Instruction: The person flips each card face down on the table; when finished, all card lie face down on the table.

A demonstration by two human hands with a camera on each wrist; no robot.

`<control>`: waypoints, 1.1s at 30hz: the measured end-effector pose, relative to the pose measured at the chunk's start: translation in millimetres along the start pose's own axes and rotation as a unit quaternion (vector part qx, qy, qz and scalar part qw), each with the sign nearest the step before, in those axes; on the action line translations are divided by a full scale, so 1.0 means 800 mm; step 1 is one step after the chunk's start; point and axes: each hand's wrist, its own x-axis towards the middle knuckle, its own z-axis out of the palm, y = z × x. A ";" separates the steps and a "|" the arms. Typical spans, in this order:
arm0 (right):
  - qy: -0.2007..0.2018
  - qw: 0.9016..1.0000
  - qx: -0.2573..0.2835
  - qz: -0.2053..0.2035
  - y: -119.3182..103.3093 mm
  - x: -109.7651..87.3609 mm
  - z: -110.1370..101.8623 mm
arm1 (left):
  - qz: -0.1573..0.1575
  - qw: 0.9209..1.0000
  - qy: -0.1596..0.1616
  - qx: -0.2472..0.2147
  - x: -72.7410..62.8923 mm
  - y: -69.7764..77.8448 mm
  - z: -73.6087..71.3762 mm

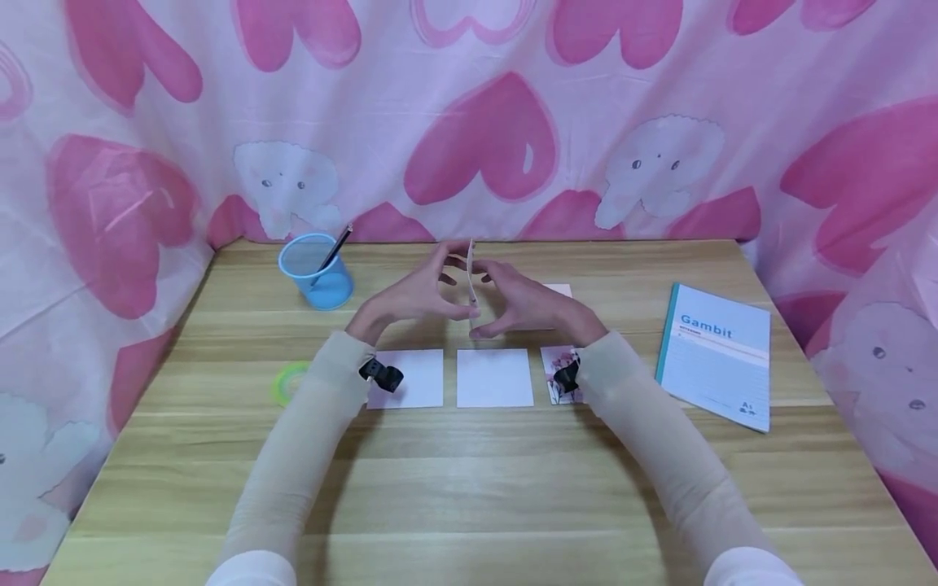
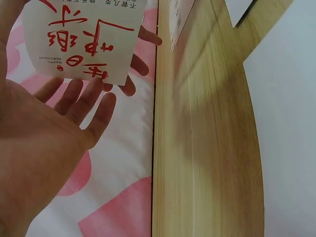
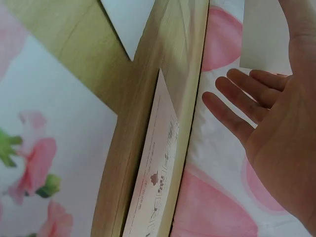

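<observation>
Above the table, a birthday card (image 1: 471, 273) stands on edge between my two hands. Its printed side, with red brush characters and small "HAPPY BIRTHDAY" lettering, shows in the left wrist view on the card (image 2: 84, 42); its pale side faces the right wrist camera. My left hand (image 1: 421, 290) holds it by the edges, thumb low and fingers at the top. From the other side my right hand (image 1: 520, 299) holds it too, fingers curved and thumb near the bottom edge. Below lie a white card (image 1: 414, 378), another white card (image 1: 494, 378) and a flower-printed card (image 1: 558, 376), partly under my right wrist.
Behind my right hand lies a further card (image 1: 560, 290), partly hidden. A blue pen cup (image 1: 326, 281) holding a dark pen stands back left. A green tape roll (image 1: 284, 382) is beside my left forearm. At right lies a Gambit notebook (image 1: 718, 358). A heart-patterned curtain (image 1: 381, 146) hangs behind the table.
</observation>
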 end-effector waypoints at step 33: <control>-0.046 0.979 -0.193 0.047 0.023 0.011 0.001 | -0.179 0.926 -0.068 0.324 -0.022 -0.069 -0.016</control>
